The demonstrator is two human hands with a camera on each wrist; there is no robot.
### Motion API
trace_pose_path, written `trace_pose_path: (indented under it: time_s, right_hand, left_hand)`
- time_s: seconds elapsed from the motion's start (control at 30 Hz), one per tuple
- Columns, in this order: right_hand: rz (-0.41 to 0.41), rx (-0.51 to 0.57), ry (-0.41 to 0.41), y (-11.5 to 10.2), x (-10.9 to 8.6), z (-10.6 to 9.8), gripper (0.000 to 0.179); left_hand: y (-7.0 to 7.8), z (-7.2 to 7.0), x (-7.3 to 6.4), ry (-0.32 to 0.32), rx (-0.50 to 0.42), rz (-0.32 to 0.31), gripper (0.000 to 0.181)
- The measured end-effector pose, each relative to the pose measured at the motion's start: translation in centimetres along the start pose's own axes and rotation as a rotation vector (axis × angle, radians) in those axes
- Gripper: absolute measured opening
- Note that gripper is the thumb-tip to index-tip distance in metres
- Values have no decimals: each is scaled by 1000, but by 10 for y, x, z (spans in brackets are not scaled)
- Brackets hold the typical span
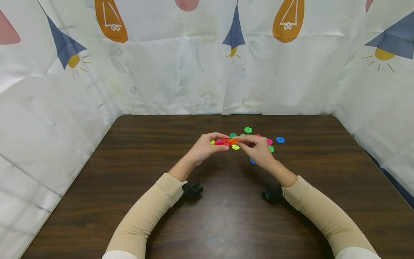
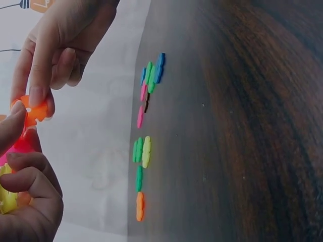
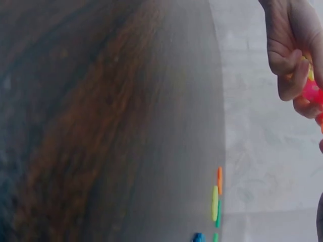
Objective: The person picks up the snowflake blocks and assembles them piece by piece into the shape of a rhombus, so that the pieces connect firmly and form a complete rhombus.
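Note:
Both hands are raised over the far middle of the table, close together in the head view. My left hand [image 1: 205,146] holds a small cluster of joined plastic interlocking discs, with pink [image 1: 219,142], red [image 1: 226,142] and yellow [image 2: 7,194] ones showing. Between the thumb and fingers of my right hand [image 1: 258,149] an orange interlocking disc [image 2: 36,112] is pinched, right at the end of the cluster. The left thumb tip overlaps the orange disc in the left wrist view. Fingers hide part of the cluster.
Loose interlocking discs lie flat behind and around the hands, among them a green one [image 1: 248,130], a yellow one [image 1: 235,146] and a blue one [image 1: 280,139]. Another blue disc [image 1: 253,161] is partly hidden by the right hand. A patterned curtain [image 1: 200,79] hangs behind the dark wooden table [image 1: 136,158].

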State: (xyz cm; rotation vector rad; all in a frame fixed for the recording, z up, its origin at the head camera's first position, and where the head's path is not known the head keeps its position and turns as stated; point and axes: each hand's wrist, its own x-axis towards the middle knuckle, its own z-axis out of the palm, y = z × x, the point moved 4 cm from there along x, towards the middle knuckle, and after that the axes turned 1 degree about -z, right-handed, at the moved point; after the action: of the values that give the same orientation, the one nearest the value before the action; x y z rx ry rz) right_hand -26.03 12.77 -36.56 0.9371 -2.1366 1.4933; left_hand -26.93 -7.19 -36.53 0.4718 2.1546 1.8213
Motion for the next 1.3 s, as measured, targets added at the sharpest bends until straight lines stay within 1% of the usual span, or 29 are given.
trace_pose_path:
  time_s: [0.13,0.27,0.4,0.57,0.73,0.87,1.0,1.17,1.23,1.3]
  right_hand:
    - [-4,23,2,-2,0,0,24]
    - [-11,25,2,-3,2,0,26]
    - [-14,19,-13,-3,4,0,27]
    - [7,18,-31,-1,5,-4,27]
    - [14,21,-47,0,4,-5,26]
    - [30,18,-53,-1,3,-5,27]
    - [48,-7,-49,-3,3,-5,27]
    - [28,-43,-47,-17,3,-4,26]
    - [32,-40,-56,-19,4,-4,26]
    - [42,-33,-84,-15,4,-4,27]
  left_hand:
    - [0,0,1,-8,2,24,37]
    - [1,-1,2,4,15,38,36]
    - [1,-1,1,13,9,17,36]
    - [1,-3,0,25,3,-11,37]
    - [0,-3,0,25,0,-12,38]
    - [-1,-3,-1,32,14,-25,38]
    - [-1,-2,-1,31,13,-27,38]
    - [0,0,0,27,23,-15,37]
    - [-1,0,0,31,28,-13,37]
    - [-2,-1,0,36,25,-15,37]
